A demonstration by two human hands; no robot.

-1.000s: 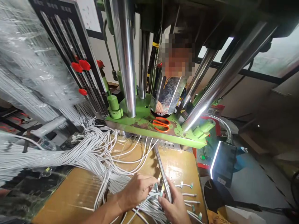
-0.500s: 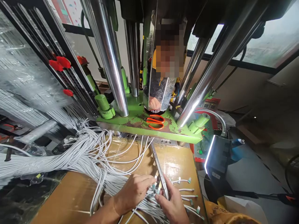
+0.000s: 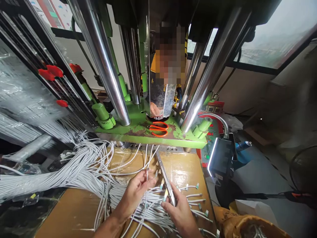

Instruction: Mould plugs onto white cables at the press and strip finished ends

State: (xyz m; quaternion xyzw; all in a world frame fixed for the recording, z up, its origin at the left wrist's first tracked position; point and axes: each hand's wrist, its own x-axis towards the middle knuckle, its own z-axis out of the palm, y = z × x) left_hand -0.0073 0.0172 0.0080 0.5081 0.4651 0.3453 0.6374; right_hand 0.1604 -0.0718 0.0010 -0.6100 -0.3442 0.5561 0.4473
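Observation:
My right hand (image 3: pixel 182 209) is wrapped round the near end of a long, narrow metal bar (image 3: pixel 164 172), which slopes away toward the machine. Small connectors (image 3: pixel 162 183) stick out along the bar's left side. To the left of it, my left hand (image 3: pixel 136 191) pinches a white cable (image 3: pixel 146 197) whose tip shows above the fingers. Under both hands lies a thick spread of white cables (image 3: pixel 119 193), several with small green-and-white ends on the right. The exact grip of the left fingertips is partly hidden.
Behind the brown tabletop (image 3: pixel 184 168) stands a green machine base (image 3: pixel 180 140) with steel columns (image 3: pixel 106 66). Orange-handled scissors (image 3: pixel 159 133) lie on it. A lit lamp (image 3: pixel 213 157) is at the right, above a brown bag (image 3: pixel 237 221). The cable bundle (image 3: pixel 32 178) runs off left.
My left hand has moved away from the bar, up and to the left, with a cable in its fingers. My right hand still holds the bar. The whole view has shifted slightly.

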